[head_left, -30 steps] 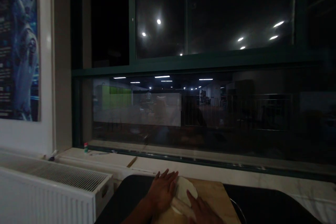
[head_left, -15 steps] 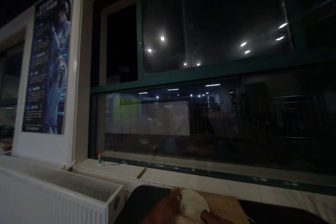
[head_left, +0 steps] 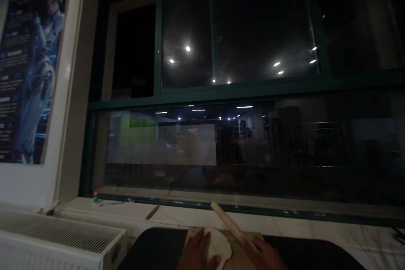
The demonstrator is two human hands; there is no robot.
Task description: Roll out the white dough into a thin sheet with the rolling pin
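A pale, flat round of dough [head_left: 218, 245] lies on a brown wooden board [head_left: 243, 257] at the bottom of the view. My left hand [head_left: 198, 251] rests over the dough's left edge, its fingers stretched out and the thumb apart on the dough. To the right, my right hand [head_left: 264, 253] is closed around the lower end of a light wooden rolling pin [head_left: 226, 219]. The pin slants up and left, its far end reaching in front of the windowsill. The lower parts of both hands are cut off by the frame.
Under the board is a dark, round-cornered tabletop [head_left: 155, 247]. It stands against a pale windowsill [head_left: 186, 218] with a small red-and-green tube [head_left: 95, 196] on it. A white radiator [head_left: 66, 236] is at left. Ahead is a dark, green-framed window [head_left: 243, 89]; a poster [head_left: 34, 71] hangs left.
A rolling pin now shows in my right hand, which has come off the dough. My left hand stays at the dough. The view has turned right, shifting the window and poster leftward.
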